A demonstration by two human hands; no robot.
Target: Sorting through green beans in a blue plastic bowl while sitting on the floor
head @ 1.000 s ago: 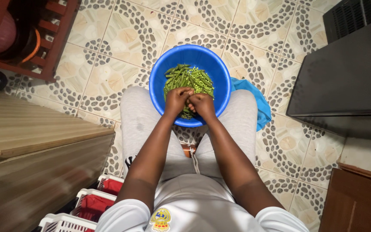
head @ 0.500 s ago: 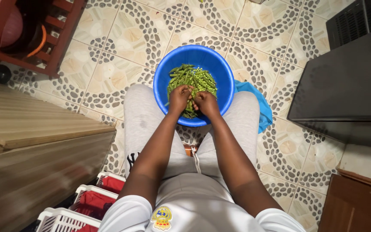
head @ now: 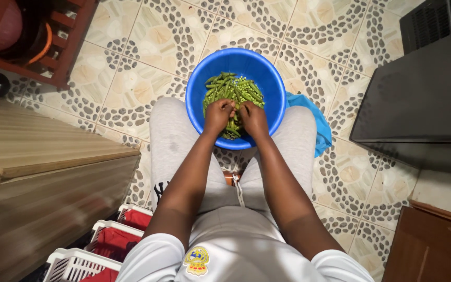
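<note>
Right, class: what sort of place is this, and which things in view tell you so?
Probably a room in a home, perhaps near a kitchen: a patterned tiled floor, a blue bowl of green pods between the knees, and wooden furniture.

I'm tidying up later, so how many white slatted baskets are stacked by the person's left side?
3 show: the white baskets sit in a staggered row at bottom left, beside the wooden counter, each lined in red. The frame edge cuts off the nearest, so more may be hidden.

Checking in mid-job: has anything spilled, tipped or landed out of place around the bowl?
Nothing stands out. The blue bowl sits level between the knees, the green pods all inside it. Both hands, left hand and right hand, are over the pods. No pods show on the floor tiles.
</note>
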